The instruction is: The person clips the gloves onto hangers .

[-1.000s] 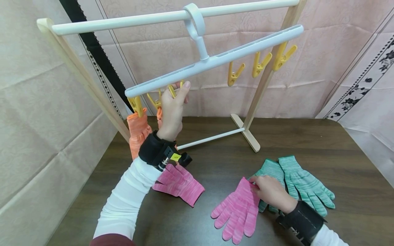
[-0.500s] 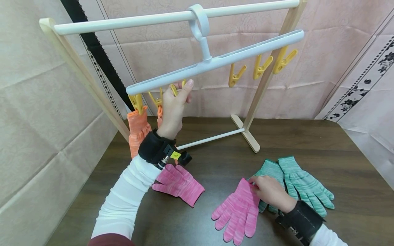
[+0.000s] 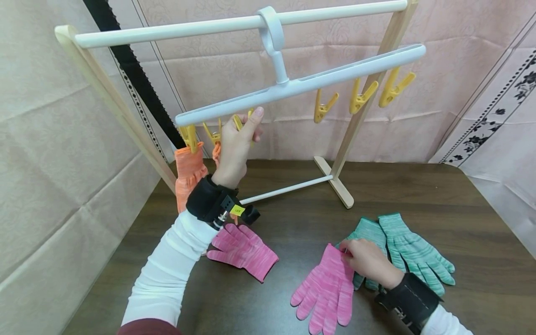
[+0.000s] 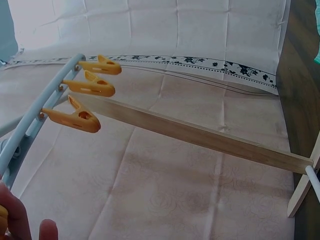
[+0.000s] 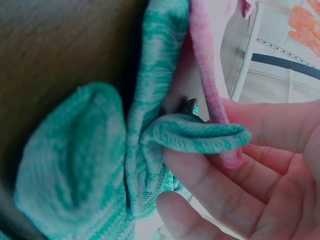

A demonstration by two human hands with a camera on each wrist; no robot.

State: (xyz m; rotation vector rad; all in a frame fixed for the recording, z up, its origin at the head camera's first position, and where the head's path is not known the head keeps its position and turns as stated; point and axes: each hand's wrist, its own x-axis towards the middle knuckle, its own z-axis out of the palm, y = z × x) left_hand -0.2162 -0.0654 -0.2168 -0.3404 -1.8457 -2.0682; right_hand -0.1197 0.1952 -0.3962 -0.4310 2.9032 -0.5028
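Note:
In the head view my left hand [image 3: 234, 149] holds a yellow clothes clip [image 3: 237, 122] under the light-blue hanger [image 3: 301, 86]. The lower part of that clip is hidden by the hand. An orange glove [image 3: 190, 170] hangs at the hanger's left end from another clip [image 3: 190, 138]; more orange shows behind my left hand. At the lower right, my right hand [image 3: 370, 261] pinches the cuff of a pink glove [image 3: 326, 293] above the table. In the right wrist view, a green glove's cuff [image 5: 200, 136] lies against my fingers beside the pink cuff [image 5: 212, 85].
A second pink glove [image 3: 244, 251] lies below my left wrist. Green gloves [image 3: 414, 251] lie behind my right hand. Several yellow clips, one of them a free clip [image 3: 324, 107], hang at the hanger's right. A white bar [image 3: 176, 31] on a wooden stand [image 3: 356, 121] carries the hanger.
The hanger has turned: its right end is lower and farther right, its left end slightly higher. The pinched pink glove has shifted a little right. Both hands have stayed nearly in place.

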